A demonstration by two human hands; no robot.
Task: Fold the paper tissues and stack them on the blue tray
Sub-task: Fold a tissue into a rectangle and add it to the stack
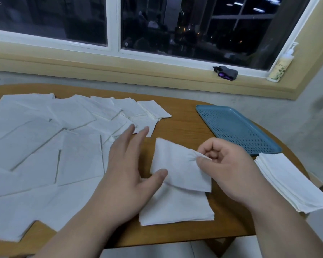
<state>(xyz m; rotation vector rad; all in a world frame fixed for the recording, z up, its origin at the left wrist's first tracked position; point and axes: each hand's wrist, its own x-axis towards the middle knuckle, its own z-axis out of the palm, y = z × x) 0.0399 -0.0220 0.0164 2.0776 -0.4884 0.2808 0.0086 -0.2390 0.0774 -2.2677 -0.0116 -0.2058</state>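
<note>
A pale window sill (119,69) runs behind the round wooden table (183,125); on it lie a dark grey bundle with a purple patch (226,72) and, in the right corner, a pump bottle (282,66). The left half of the table is covered by loose, overlapping unfolded tissues (45,146), which reach from the far edge almost to the near one. The blue tray (237,127) sits at the far right, set at an angle, its perforated floor showing. A tall stack of folded tissues (291,183) lies just in front of it, its far corner at the tray's near end and its near corner hanging out past the table's curved rim.

Bare wood shows between the spread tissues and the tray, and in a strip along the near edge.

A smaller folded pile (175,207) lies right in front of the person. Above it the right hand (231,170) holds a single tissue (179,164) in a narrow grip, thumb and forefinger pinching its right edge so the paper puckers there, the other fingers curled in. The sheet droops over the pile. The left hand (127,172) is wide open, fingers straight above the edge of the spread tissues, and its thumb (160,174) touches the single tissue's left edge.
</note>
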